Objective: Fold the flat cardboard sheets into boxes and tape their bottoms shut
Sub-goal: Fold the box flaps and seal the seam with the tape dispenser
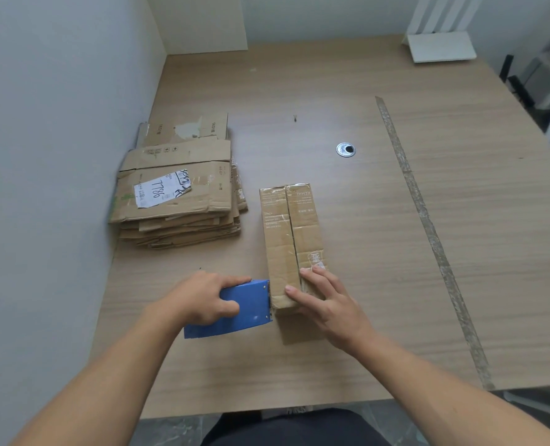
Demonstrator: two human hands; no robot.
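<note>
A narrow folded cardboard box [288, 233] stands on the wooden table [396, 284] with its two closed flaps facing up and a seam running along the middle. My left hand [203, 297] grips a blue tape dispenser [244, 310], whose toothed front edge touches the box's near left corner. My right hand [325, 300] lies with straight fingers on the near end of the box, pressing the flaps down. A stack of flat cardboard sheets [177, 194] sits to the left by the wall, the top one bearing a white label.
A grey wall borders the table on the left. A metal cable grommet [345, 150] sits in the tabletop beyond the box. A long strip of old tape [428, 233] runs across the table on the right. A white object [441, 46] stands at the far right corner.
</note>
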